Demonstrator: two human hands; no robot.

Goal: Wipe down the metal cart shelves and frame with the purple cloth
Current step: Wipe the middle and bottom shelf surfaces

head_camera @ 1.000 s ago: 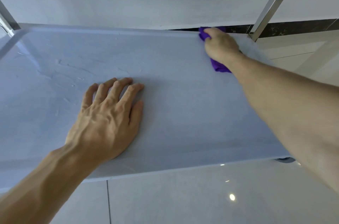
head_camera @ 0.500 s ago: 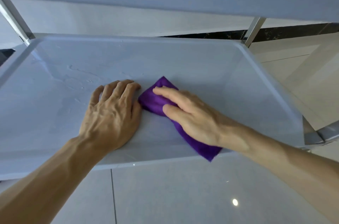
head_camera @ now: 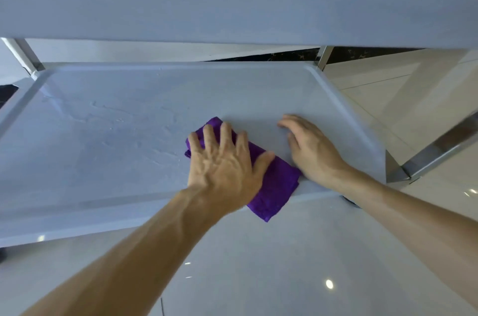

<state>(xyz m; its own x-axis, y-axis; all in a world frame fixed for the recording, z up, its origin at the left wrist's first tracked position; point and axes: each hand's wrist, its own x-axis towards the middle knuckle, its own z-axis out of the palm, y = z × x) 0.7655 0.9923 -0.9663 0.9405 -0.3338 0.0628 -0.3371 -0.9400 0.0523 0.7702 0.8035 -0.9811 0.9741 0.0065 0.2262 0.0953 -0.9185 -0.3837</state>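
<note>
The lower metal cart shelf [head_camera: 129, 134] fills the middle of the head view, with wet streaks on its left half. A folded purple cloth [head_camera: 274, 186] lies near the shelf's front edge, one corner hanging over it. My left hand [head_camera: 222, 165] presses flat on the cloth, fingers spread and straight. My right hand [head_camera: 310, 150] rests on the bare shelf just right of the cloth, fingers relaxed, holding nothing. The upper shelf [head_camera: 232, 5] spans the top of the view.
Shiny frame posts stand at the back left [head_camera: 23, 57], back right [head_camera: 322, 57] and front right [head_camera: 439, 150]. A glossy tiled floor [head_camera: 284, 277] lies below. A dark baseboard [head_camera: 284, 55] runs along the wall behind.
The cloth passed from my right hand to my left. My left hand moved right onto the cloth; my right hand slid off to the right onto the bare shelf.
</note>
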